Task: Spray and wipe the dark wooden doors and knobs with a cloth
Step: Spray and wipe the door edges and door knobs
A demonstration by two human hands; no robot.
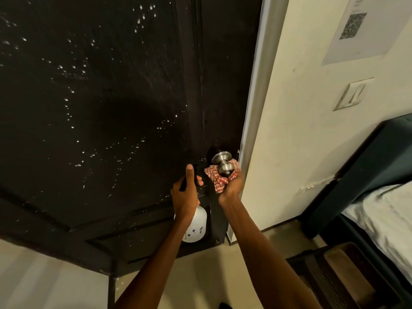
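Two hands, left (186,192) gripping one spray bottle (196,226), right (231,186) clutching one cloth (215,178) under one knob (224,165)

Beige floor (200,277), brown patterned mat (341,275) lying on it beside bed (383,219)

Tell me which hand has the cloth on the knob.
The right hand holds the red checked cloth under the steel knob. The left hand grips the white spray bottle instead.

Your left hand (186,192) hides the spray bottle (196,226) neck and most of its black head. The cloth (217,178) covers your right-hand fingers, and the sheet on the wall (356,27) is unreadable.
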